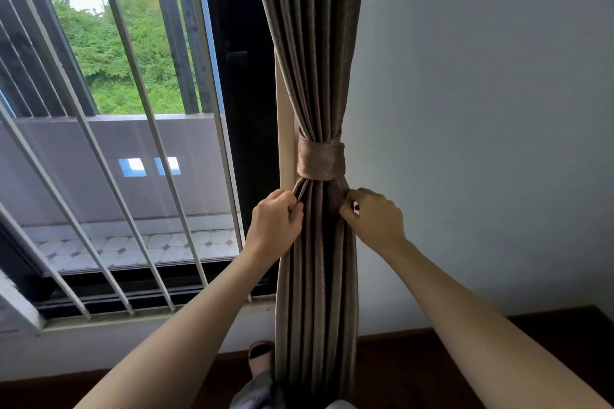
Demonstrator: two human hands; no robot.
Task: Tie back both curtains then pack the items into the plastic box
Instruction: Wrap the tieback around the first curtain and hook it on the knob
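A brown pleated curtain point(315, 43) hangs at the right edge of the window, gathered into a narrow bundle. A matching brown tieback band point(320, 159) wraps around it at mid height. Just below the band, my left hand point(277, 219) pinches the folds on the curtain's left side. On the right side my right hand point(375, 217) grips the fabric at the same height. Below my hands the curtain point(315, 309) falls straight to the floor. No plastic box or second curtain is in view.
White window bars point(133, 109) cover the glass to the left, above a white sill point(149, 319). A plain grey wall point(481, 109) fills the right side. Dark wooden floor point(415, 372) lies below, with my slippered foot point(260, 355) near the curtain's base.
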